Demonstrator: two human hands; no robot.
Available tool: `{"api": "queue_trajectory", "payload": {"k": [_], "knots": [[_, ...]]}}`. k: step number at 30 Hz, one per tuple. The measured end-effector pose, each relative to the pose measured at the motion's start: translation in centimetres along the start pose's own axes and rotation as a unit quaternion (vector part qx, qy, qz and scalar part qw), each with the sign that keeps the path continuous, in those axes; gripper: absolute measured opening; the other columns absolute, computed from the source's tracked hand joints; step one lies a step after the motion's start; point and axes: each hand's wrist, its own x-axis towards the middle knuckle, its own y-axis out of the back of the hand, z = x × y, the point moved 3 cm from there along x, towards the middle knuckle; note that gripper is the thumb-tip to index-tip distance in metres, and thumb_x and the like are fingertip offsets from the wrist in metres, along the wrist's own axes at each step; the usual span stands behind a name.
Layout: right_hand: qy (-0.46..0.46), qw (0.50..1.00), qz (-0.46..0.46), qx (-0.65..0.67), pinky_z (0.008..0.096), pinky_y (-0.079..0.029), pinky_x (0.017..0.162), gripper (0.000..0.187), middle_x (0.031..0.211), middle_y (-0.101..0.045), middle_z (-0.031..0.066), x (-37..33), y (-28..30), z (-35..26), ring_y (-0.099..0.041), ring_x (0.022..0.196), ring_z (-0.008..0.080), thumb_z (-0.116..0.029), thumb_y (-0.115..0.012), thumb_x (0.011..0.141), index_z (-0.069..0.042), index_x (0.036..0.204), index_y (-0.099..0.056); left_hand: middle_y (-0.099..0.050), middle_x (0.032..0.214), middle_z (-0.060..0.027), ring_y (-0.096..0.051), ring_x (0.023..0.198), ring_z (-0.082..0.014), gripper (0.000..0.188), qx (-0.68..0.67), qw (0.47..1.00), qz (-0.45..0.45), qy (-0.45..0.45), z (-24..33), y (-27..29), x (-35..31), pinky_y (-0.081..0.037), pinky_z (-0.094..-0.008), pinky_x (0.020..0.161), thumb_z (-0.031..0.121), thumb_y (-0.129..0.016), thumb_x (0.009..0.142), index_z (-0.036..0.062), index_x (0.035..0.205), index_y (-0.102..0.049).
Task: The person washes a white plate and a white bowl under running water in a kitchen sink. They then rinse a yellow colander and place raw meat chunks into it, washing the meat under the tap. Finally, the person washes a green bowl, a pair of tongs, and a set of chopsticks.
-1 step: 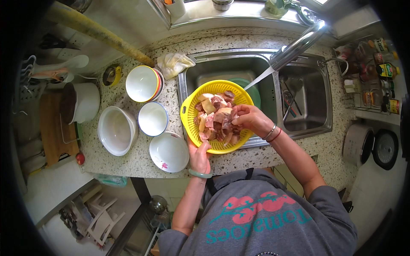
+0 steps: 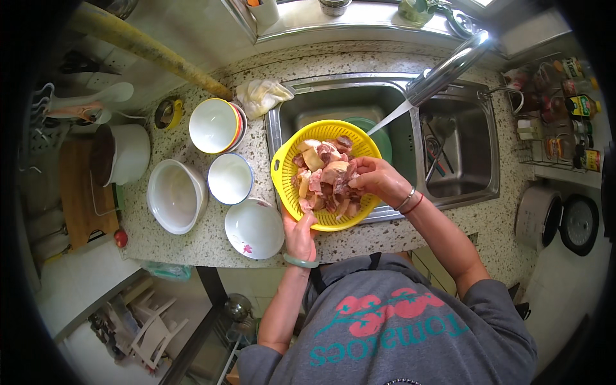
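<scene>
A yellow plastic colander (image 2: 364, 217) full of raw meat chunks (image 2: 319, 183), some with pale skin and fat, is held over the near edge of the left sink basin (image 2: 321, 101). My left hand (image 2: 299, 236) grips its near left rim, thumb over the edge and the other fingers underneath. At the right side of the pile my right hand (image 2: 380, 181) has its fingertips closed on a piece of meat. Water streams from the faucet (image 2: 449, 69) beyond the colander, where a green basin (image 2: 384, 139) shows partly in the sink.
Left of the sink stand stacked bowls (image 2: 213, 126), a blue-rimmed bowl (image 2: 230, 178), a flower-patterned bowl (image 2: 255, 228) and a large white bowl (image 2: 172, 199). A cloth (image 2: 262, 97) lies at the sink's corner. Utensils (image 2: 437, 151) rest in the right basin. Bottles (image 2: 581, 106) fill a rack at right.
</scene>
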Motion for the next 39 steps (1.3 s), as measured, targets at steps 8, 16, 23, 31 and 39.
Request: {"api": "queue_trajectory", "payload": {"k": [8,16,23,31,39], "knots": [[0.27,0.864,0.015,-0.424,0.0315,-0.046,0.085,0.033,0.113,-0.061,0.0062,-2.2,-3.6,-0.6,-0.057,0.098,0.02,0.003,-0.063,0.075,-0.008,0.105,-0.058,-0.05,0.112,-0.0057,-0.054,0.1,-0.0191,0.055,-0.032,0.998,-0.004,0.045,0.4,-0.1,0.2,-0.051,-0.0357,0.087,-0.011,-0.045,0.073,0.0056,0.126,-0.042],[0.489,0.639,0.165,-0.571,0.0386,-0.041,0.094,0.039,0.129,-0.054,0.0097,-5.9,-4.8,-3.3,-0.051,0.113,0.0261,-0.002,-0.067,0.072,-0.009,0.11,-0.059,-0.05,0.119,-0.0083,-0.053,0.108,-0.0239,0.058,-0.099,0.993,0.011,0.064,0.9,0.6,-1.1,-0.05,-0.0398,0.09,-0.009,-0.046,0.075,0.0063,0.131,-0.038],[0.183,0.947,0.174,-0.196,0.0172,-0.043,0.065,0.041,0.093,-0.063,-0.0015,-4.0,0.5,-0.4,-0.053,0.075,0.0011,-0.021,-0.061,0.092,0.001,0.126,-0.052,-0.05,0.121,-0.0073,-0.051,0.109,-0.0197,0.06,-0.047,0.999,0.001,-0.005,2.5,0.8,-1.9,-0.046,-0.031,0.092,-0.011,-0.047,0.072,0.0032,0.13,-0.041],[0.241,0.936,0.174,-0.186,0.0192,-0.047,0.071,0.04,0.1,-0.064,0.0019,-4.9,-0.4,0.6,-0.057,0.084,0.0049,-0.016,-0.062,0.091,0.003,0.125,-0.052,-0.049,0.124,-0.0073,-0.052,0.112,-0.0221,0.065,-0.027,0.999,-0.016,-0.012,3.2,1.7,-2.6,-0.046,-0.0337,0.095,-0.013,-0.046,0.072,0.0059,0.133,-0.039],[0.281,0.919,0.213,-0.177,0.0232,-0.048,0.077,0.036,0.106,-0.064,0.0054,-5.1,-0.9,0.6,-0.059,0.091,0.0105,-0.015,-0.063,0.09,0.002,0.121,-0.054,-0.048,0.126,-0.008,-0.051,0.114,-0.0227,0.067,-0.038,0.999,-0.027,0.004,3.7,1.6,-2.8,-0.046,-0.0336,0.095,-0.014,-0.045,0.071,0.0065,0.135,-0.038]]}}
